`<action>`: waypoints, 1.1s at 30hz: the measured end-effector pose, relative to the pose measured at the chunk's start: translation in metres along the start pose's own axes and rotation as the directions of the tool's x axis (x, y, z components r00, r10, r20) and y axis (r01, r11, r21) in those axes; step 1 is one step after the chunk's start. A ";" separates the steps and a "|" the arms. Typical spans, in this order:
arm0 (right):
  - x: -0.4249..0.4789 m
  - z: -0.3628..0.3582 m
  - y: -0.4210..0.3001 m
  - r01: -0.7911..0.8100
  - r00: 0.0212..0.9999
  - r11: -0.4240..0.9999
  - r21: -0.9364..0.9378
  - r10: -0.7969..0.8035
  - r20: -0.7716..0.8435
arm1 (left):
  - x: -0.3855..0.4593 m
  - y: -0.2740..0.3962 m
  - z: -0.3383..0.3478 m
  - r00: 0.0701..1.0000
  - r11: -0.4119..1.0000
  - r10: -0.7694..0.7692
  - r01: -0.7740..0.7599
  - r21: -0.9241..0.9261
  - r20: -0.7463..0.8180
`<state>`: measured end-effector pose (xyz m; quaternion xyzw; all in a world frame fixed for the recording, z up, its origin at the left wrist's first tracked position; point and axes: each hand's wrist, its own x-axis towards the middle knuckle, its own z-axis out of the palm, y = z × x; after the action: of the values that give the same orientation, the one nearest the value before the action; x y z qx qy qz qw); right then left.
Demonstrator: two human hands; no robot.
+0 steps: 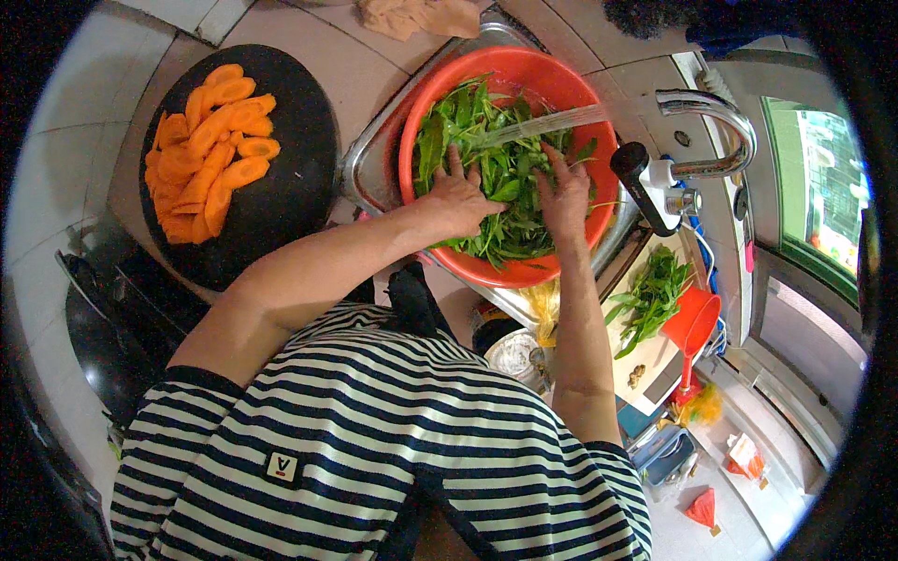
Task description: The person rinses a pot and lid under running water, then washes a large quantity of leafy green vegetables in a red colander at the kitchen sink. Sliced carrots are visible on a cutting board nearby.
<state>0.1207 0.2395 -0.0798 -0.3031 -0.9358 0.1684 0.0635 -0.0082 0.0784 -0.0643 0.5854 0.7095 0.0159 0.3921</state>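
A red plastic basin (pixel 598 221) stands in a metal sink (pixel 365 165), filled with leafy greens (pixel 515 189). My left hand (pixel 459 200) rests on the greens at the basin's left side, fingers spread. On the right side of the same pile is my right hand (pixel 563 184), its fingers apart and partly among the leaves. Neither hand plainly grips anything. Water streams from the chrome faucet (pixel 708 133) onto the leaves between and above the hands.
Left of the sink, sliced carrots (pixel 210 158) lie on a round black board (pixel 302 140). More greens (pixel 652 294) and a red plastic dipper (pixel 692 321) are at the right. A blue tray (pixel 663 459) stands further down. A brown cloth (pixel 421 17) lies beyond the sink.
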 end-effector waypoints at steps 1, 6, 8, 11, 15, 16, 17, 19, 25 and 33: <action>0.007 -0.010 -0.004 0.016 0.999 0.995 0.096 -0.012 -0.038 | -0.001 0.000 -0.002 1.000 1.000 -0.006 0.006 -0.014 0.012; 0.025 -0.057 -0.050 -0.040 0.991 0.964 0.263 0.073 -0.115 | -0.004 -0.001 -0.007 0.998 0.999 -0.028 0.029 -0.022 0.048; 0.019 -0.028 -0.029 0.076 0.987 0.992 0.101 -0.060 -0.151 | -0.002 -0.001 -0.005 0.999 1.000 0.000 0.000 -0.017 0.035; 0.002 0.011 0.019 0.048 0.997 0.999 0.002 -0.048 0.066 | 0.001 -0.005 0.005 0.999 0.999 0.038 -0.038 -0.015 -0.023; 0.029 0.017 0.044 -0.173 0.983 0.983 0.064 0.169 0.070 | -0.001 -0.001 0.001 1.000 0.999 -0.018 0.018 -0.026 0.010; 0.038 0.031 0.045 -0.187 0.982 0.982 0.034 0.187 0.005 | 0.001 0.001 -0.002 0.999 0.999 -0.028 0.029 -0.024 0.042; 0.050 0.046 0.043 -0.197 0.979 0.980 0.005 0.197 -0.056 | 0.001 0.001 -0.001 0.999 1.000 -0.016 0.017 -0.015 0.036; 0.070 0.061 0.005 -0.189 0.978 0.978 0.086 0.180 0.103 | 0.003 0.000 0.000 1.000 1.000 0.000 0.000 0.006 0.021; 0.075 0.027 -0.052 0.082 0.988 0.979 0.185 -0.104 0.113 | 0.007 0.000 0.000 0.994 0.997 -0.035 0.028 0.065 0.104; 0.023 -0.052 -0.046 0.106 0.994 0.936 0.335 -0.088 -0.069 | 0.001 0.002 -0.003 0.998 0.997 -0.015 0.010 0.072 0.063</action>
<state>0.0885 0.2319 -0.0146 -0.2454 -0.9048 0.3150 0.1477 -0.0084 0.0812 -0.0618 0.5948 0.7004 -0.0308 0.3932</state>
